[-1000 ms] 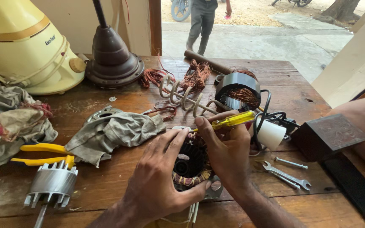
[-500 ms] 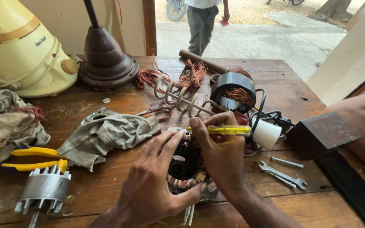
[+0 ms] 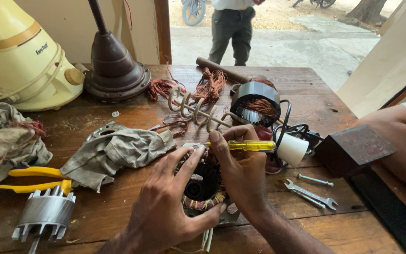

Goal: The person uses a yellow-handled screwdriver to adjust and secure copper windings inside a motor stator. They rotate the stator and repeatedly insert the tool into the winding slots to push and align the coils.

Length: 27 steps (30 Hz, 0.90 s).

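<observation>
Worn brown planks made up the table (image 3: 118, 211), which stood by an open doorway with a person standing out on the pavement. At the near edge sat a small motor stator (image 3: 202, 190), a dark round core ringed with copper winding bound in pale thread. The left hand (image 3: 165, 207) lay spread over its left side, fingers wide and pressed against the casing to steady it. The right hand (image 3: 243, 171) sat directly on the stator's right, and its fingers were closed around a yellow-handled screwdriver (image 3: 250, 146). That tool's long axis ran nearly level, left to right, with the clear handle toward the right and the tip aimed left over the stator's far rim, so the right hand was the nearer one to the working point.

Around them lay a grey crumpled rag (image 3: 118, 150), yellow-handled pliers (image 3: 34, 178), a finned metal rotor (image 3: 45, 214), a bare coiled heating element (image 3: 196, 110), another wound stator (image 3: 255, 101), a white cylinder (image 3: 291, 149) and two small spanners (image 3: 311, 194). Another person's forearm (image 3: 400, 146) rested at the right edge.
</observation>
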Each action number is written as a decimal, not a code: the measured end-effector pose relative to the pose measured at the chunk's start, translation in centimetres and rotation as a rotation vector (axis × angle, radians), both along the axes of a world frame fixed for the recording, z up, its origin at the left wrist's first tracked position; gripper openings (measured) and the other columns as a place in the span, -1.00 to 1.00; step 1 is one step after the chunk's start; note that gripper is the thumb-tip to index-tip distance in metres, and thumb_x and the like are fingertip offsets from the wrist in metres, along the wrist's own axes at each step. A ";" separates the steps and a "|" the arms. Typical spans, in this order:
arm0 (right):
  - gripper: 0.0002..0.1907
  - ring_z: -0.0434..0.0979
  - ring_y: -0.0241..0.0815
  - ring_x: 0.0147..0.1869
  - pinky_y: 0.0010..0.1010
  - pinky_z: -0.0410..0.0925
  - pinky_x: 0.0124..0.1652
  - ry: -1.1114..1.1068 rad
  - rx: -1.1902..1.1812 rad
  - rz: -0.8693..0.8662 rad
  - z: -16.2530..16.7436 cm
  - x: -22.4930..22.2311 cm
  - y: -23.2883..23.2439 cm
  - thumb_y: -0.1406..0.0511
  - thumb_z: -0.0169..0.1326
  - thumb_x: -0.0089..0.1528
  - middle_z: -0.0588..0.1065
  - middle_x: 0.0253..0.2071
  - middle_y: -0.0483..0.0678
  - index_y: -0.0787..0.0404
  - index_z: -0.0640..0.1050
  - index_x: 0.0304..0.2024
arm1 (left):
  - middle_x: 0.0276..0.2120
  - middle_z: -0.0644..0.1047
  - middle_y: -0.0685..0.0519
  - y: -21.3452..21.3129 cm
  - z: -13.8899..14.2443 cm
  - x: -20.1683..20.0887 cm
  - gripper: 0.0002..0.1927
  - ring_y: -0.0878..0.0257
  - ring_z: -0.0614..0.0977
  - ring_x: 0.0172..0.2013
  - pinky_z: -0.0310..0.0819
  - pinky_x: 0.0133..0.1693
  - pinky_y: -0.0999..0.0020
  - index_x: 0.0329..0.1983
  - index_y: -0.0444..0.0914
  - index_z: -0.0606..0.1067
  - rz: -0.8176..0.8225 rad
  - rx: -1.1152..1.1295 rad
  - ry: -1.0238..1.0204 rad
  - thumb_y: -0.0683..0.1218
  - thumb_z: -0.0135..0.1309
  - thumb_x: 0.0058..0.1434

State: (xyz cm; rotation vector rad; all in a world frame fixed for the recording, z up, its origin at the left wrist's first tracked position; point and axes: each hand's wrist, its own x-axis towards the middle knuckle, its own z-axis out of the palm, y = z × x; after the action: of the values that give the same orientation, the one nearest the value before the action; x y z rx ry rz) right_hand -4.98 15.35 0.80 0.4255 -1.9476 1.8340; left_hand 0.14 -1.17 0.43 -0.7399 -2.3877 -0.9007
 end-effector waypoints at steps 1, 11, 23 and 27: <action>-0.76 0.48 -0.48 -0.32 -0.64 0.39 -0.36 -0.013 -0.015 0.000 0.0 0.0 0.0 0.21 0.16 0.34 0.50 -0.38 -0.18 0.23 0.44 -0.20 | 0.22 0.36 -0.42 0.0 0.0 0.1 0.04 -0.28 0.43 0.22 0.32 0.21 -0.09 0.36 -0.46 0.29 0.001 0.000 0.002 0.22 0.36 -0.05; -0.75 0.51 -0.43 -0.23 -0.61 0.43 -0.28 0.033 -0.057 0.013 -0.1 0.0 -0.2 0.27 0.15 0.35 0.48 -0.28 -0.13 0.26 0.38 -0.09 | 0.23 0.36 -0.35 0.0 0.2 0.1 0.11 -0.26 0.43 0.23 0.30 0.23 -0.08 0.44 -0.41 0.16 0.010 0.007 0.050 0.22 0.35 -0.05; -0.72 0.55 -0.40 -0.19 -0.58 0.48 -0.24 0.036 -0.125 0.079 -0.8 -0.2 -0.1 0.32 0.11 0.39 0.49 -0.24 -0.09 0.22 0.31 0.04 | 0.35 0.30 -0.41 0.0 -0.3 0.2 0.17 -0.25 0.44 0.29 0.33 0.30 -0.01 0.50 -0.40 0.00 -0.032 0.071 0.106 0.15 0.39 0.02; -0.72 0.54 -0.39 -0.15 -0.58 0.45 -0.21 0.039 -0.062 0.048 -0.9 0.0 0.2 0.32 0.12 0.42 0.48 -0.20 -0.08 0.24 0.31 0.06 | 0.29 0.33 -0.41 0.0 -0.9 0.0 0.18 -0.22 0.47 0.24 0.32 0.29 -0.06 0.48 -0.44 0.00 -0.025 0.030 0.080 0.18 0.38 0.02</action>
State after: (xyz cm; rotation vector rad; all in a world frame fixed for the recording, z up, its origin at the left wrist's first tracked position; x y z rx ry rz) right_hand -5.03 15.54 -0.11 0.4889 -1.8642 1.8965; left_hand 0.17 -1.13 -0.49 -0.7805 -2.2948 -0.8983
